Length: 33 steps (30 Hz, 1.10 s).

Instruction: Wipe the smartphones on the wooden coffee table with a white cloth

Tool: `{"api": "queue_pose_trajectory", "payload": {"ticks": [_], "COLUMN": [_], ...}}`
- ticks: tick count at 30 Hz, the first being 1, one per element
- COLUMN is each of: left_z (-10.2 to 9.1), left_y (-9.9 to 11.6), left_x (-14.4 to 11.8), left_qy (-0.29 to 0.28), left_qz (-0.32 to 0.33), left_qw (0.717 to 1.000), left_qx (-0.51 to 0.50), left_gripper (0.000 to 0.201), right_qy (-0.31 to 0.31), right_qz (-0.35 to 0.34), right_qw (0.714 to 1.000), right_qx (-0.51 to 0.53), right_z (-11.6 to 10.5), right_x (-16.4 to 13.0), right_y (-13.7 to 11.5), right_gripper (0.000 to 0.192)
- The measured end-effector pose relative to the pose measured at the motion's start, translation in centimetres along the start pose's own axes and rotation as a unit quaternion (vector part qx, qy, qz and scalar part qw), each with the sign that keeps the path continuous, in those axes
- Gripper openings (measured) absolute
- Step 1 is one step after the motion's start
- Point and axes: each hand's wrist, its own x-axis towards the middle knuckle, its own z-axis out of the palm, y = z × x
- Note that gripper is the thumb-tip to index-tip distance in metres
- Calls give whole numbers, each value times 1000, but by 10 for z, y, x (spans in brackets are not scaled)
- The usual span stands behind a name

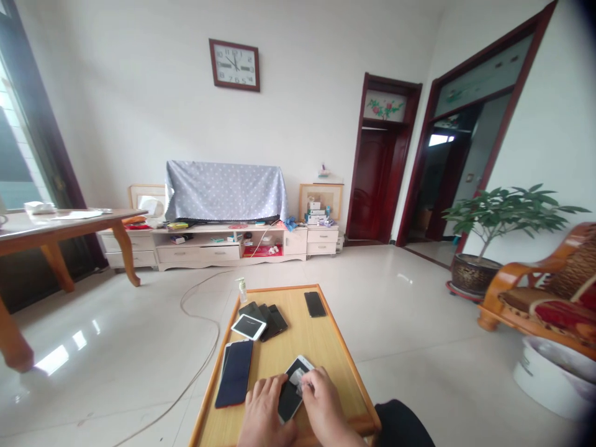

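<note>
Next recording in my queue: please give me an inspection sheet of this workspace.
Surface: small wooden table, orange-brown edging.
Job's things: white-framed phone, crumpled whitish piece over its screen; material unclear.
Clutter: red-edged dark device, white-bordered device, dark devices grouped behind; lone dark phone far right; pump bottle at far-left corner.
Hands: left hand touches the phone's edge; right hand pinches the whitish piece.
Cables: one cable on the floor, left.
Surroundings: potted plant, wall clock, low cabinet.
</note>
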Motion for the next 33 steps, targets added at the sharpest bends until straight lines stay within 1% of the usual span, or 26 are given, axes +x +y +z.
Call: {"api": "queue_pose_trajectory", "payload": {"ticks": [3,5,9,13,16,20,24,28,30,33], "left_z": [5,8,10,12,13,16,17,17,17,17], "left_y": [1,3,8,13,13,-1,-15,-21,-22,-25], "left_x": [3,5,8,8,5,-8,-27,-35,-35,-36], "left_qy": [-13,-27,-56,-57,-39,11,56,64,66,79], "left_qz": [-4,-5,-11,-12,-28,-39,-20,-19,-19,-23], "left_qw": [1000,999,996,995,994,995,997,998,998,997], "left_qx": [25,39,66,84,94,90,58,13,1,-10], "left_gripper": [71,73,77,76,76,75,68,69,70,70], "right_qy": [6,12,24,20,24,25,1,-28,-46,-96], "right_qz": [-6,-7,-27,-28,-24,-14,12,16,-2,-63], "right_qw": [994,989,983,980,980,983,978,976,974,966], "right_qx": [-105,-146,-178,-194,-196,-184,-208,-216,-222,-232], "right_z": [-9,-14,-21,-25,-27,-27,-24,-20,-18,-15], "right_x": [-5,-7,-8,-9,-11,-14,-17,-16,-21,-37], "right_y": [2,2,1,1,0,-1,0,1,-4,-20], "right_gripper": [18,17,16,16,19,23,18,23,26,34]}}
